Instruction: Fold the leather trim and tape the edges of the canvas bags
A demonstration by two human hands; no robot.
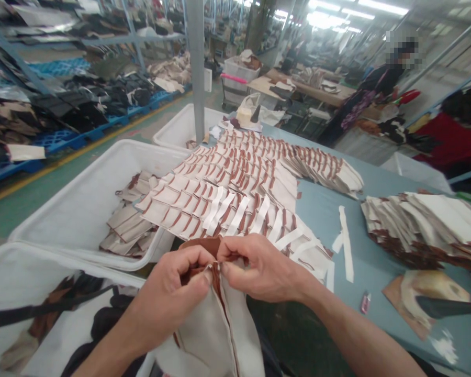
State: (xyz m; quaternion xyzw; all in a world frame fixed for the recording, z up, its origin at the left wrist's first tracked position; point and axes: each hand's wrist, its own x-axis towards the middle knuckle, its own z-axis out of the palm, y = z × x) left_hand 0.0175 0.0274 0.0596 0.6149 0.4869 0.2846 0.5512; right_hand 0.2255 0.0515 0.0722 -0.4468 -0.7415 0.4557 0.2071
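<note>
Both hands grip one cream fabric piece (pixel 215 330) with brown trim at the near edge of the table. My left hand (pixel 172 293) is closed, its fingers pinching the brown edge at the top. My right hand (pixel 255 267) pinches the same edge from the other side, fingertips almost touching the left ones. The cloth hangs down between my forearms. Just beyond the hands lie overlapping rows of similar cream pieces with brown trim (pixel 235 183), some crossed by white strips (pixel 259 214).
The blue table (pixel 377 272) also holds a second pile of pieces (pixel 427 225), loose white strips (pixel 345 246) and a small pink object (pixel 365 302). White bins (pixel 82 199) stand left. A grey post (pixel 197 68) rises behind. A person (pixel 372 89) works at a far table.
</note>
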